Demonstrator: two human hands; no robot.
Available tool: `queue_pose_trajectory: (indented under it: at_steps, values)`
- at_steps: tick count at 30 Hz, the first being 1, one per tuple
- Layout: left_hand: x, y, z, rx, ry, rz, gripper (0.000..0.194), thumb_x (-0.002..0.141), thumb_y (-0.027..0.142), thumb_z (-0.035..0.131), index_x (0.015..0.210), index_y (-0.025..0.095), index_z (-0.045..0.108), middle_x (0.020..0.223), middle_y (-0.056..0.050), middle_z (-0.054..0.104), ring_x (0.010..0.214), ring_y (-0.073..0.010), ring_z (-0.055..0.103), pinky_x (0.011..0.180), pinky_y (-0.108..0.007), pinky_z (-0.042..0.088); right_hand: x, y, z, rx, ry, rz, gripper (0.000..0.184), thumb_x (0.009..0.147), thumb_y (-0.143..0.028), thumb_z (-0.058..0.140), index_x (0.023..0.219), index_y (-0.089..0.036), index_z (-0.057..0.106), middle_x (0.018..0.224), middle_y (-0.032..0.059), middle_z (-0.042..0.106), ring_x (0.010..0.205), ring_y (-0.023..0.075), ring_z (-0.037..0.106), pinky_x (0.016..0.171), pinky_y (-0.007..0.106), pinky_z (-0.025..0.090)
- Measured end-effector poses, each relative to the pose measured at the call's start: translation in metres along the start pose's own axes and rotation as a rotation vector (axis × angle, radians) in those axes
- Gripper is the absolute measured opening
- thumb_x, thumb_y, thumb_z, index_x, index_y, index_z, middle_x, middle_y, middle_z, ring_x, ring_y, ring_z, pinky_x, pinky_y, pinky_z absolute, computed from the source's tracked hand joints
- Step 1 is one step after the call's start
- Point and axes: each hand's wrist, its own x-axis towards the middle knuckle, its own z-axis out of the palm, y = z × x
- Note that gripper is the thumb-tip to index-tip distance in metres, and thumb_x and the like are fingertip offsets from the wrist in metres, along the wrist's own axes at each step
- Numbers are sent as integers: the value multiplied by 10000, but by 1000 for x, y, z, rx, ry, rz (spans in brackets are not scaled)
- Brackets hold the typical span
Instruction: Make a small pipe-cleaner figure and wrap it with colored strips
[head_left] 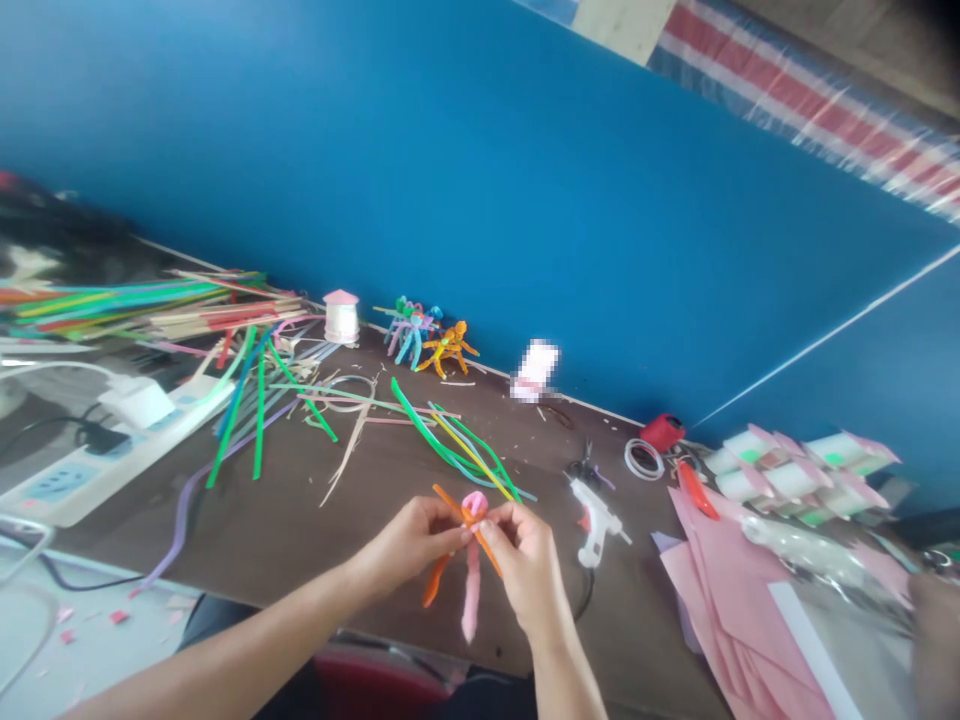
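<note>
The person's left hand [409,545] and right hand [529,565] are both closed in a tight pinch on a small figure of twisted pink and orange chenille stems [471,530], held over the dark brown surface [262,530]. Its long pink stem [471,600] runs nearly straight down toward 6 o'clock, topped by a fuzzy pink loop [474,503] at 12 o'clock. An orange stem [486,553] crosses it diagonally from 11 to 5 o'clock, and another orange end [435,585] splays toward 7. Bright green chenille stems [457,450] lie at 12 o'clock from the hands, a white hot glue gun [596,520] sits near them at 3 o'clock, and stacked pink paper sheets [735,620] lie farther out at 4. A pink-and-white object [534,370] at 1 o'clock is too blurred to read.
</note>
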Motion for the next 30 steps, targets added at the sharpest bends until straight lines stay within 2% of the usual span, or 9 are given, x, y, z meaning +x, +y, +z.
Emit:
queue_pose_trajectory:
  at_steps: [3, 8, 11, 13, 16, 18, 23, 27, 30]
  values:
    - [0, -1, 4, -134, 39, -42, 326, 667, 433, 627, 722, 112, 622, 565, 9, 528, 455, -73, 417, 421, -175, 297, 1, 4, 2, 107, 0, 49, 177, 695, -316, 640, 681, -150, 580, 631, 12, 643, 597, 142, 589, 561, 233, 441]
    - [-4, 0, 5, -255, -31, -47, 258, 670, 377, 653, 680, 121, 624, 537, 15, 535, 450, -57, 429, 423, -161, 318, 3, 6, 3, 320, -44, 166, 213, 630, -305, 700, 622, -151, 552, 537, -25, 591, 478, 96, 523, 482, 197, 391]
    - [-6, 1, 4, -338, -88, -105, 257, 667, 378, 655, 648, 125, 618, 473, 29, 512, 354, -41, 367, 335, -160, 250, 3, 7, 4, 442, -99, 184, 204, 630, -302, 703, 644, -160, 557, 563, -24, 593, 468, 93, 515, 467, 195, 384]
    - [-6, 1, 4, -412, -111, -129, 259, 662, 375, 658, 629, 121, 616, 457, 26, 509, 328, -39, 357, 308, -164, 222, 2, 9, 7, 506, -115, 212, 215, 636, -312, 701, 649, -164, 547, 556, -27, 578, 410, 69, 461, 398, 172, 326]
    - [-7, 1, 7, -521, -82, -127, 248, 644, 343, 682, 595, 110, 609, 473, 5, 536, 375, -51, 424, 347, -157, 287, -1, 15, 12, 535, -86, 231, 231, 650, -332, 690, 648, -176, 519, 492, -58, 511, 333, 35, 328, 327, 151, 204]
    - [-6, 1, 10, -573, -37, -132, 242, 635, 324, 696, 578, 110, 597, 479, 5, 541, 402, -51, 445, 387, -151, 333, -3, 19, 15, 458, -13, 158, 213, 681, -342, 662, 654, -184, 521, 478, -68, 485, 347, 44, 334, 334, 153, 223]
    - [-5, -4, 14, -582, 109, -116, 280, 650, 345, 687, 557, 119, 551, 482, 19, 536, 397, -43, 454, 360, -130, 327, -10, 21, 19, 5, 119, -165, 144, 776, -292, 563, 698, -174, 594, 596, -7, 579, 532, 114, 523, 502, 200, 417]
    - [-4, -9, 17, -519, 198, -102, 296, 667, 405, 654, 632, 127, 559, 513, 17, 540, 360, -59, 458, 247, -126, 208, -15, 20, 20, -147, 140, -222, 200, 832, -300, 480, 807, -169, 630, 709, 37, 637, 603, 142, 581, 563, 223, 458]
    - [-4, -10, 20, -495, 258, -109, 300, 648, 405, 670, 705, 128, 569, 566, 11, 565, 348, -54, 459, 236, -123, 197, -18, 21, 21, -181, 194, -195, 246, 830, -328, 483, 717, -159, 622, 623, 26, 623, 551, 138, 575, 525, 214, 450]
